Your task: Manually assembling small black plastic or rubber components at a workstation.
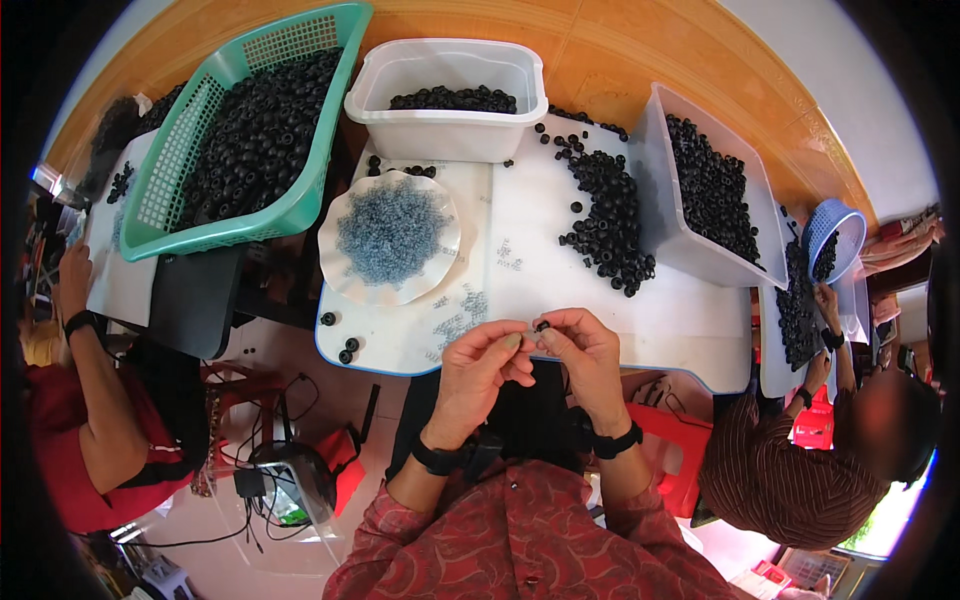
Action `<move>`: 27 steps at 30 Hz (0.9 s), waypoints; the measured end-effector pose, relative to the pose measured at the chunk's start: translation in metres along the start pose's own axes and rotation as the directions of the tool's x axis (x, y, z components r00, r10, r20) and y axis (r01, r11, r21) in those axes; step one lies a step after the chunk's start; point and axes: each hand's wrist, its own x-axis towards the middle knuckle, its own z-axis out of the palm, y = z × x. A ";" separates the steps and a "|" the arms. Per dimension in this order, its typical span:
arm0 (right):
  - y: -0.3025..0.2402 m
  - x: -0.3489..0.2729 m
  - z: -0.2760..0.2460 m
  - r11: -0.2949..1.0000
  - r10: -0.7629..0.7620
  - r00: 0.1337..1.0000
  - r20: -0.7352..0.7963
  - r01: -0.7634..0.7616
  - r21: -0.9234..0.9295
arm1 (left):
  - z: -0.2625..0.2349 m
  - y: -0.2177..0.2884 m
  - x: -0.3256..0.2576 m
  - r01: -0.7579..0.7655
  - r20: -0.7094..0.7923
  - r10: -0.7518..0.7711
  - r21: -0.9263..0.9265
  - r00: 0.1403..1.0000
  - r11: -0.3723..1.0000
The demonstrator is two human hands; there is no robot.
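At the near edge of the white table (560, 285), my left hand (482, 368) and my right hand (588, 365) meet with fingertips pinched together. A small round black part (542, 326) with a hole sits between the thumb and finger of my right hand. The left fingertips press against it from the other side; whatever they pinch is too small to make out. Beyond my left hand, a white wavy-rimmed plate (340, 275) bears a heap of small clear bluish pieces (392, 232). More clear pieces (462, 318) lie scattered beside the plate.
Loose black parts (610, 225) spread in a pile at the right. Behind stand a green mesh basket (140, 240), a white tub (440, 135) and a translucent bin (690, 245), all holding black parts. Co-workers sit at left (100, 420) and right (780, 470). A red stool (665, 450) stands below.
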 end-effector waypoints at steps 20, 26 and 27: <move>0.003 -0.012 0.009 0.980 -0.094 0.993 -0.068 0.081 -0.180 | 0.015 0.000 -0.006 -0.094 -0.031 0.107 0.285 0.994 0.954; 0.002 -0.012 0.011 0.985 -0.090 0.994 -0.058 0.080 -0.155 | 0.015 0.000 -0.005 -0.098 -0.024 0.112 0.313 0.993 0.945; 0.002 -0.013 0.011 0.988 -0.071 0.996 -0.058 0.063 -0.144 | 0.014 0.000 -0.005 -0.106 -0.023 0.120 0.323 0.993 0.940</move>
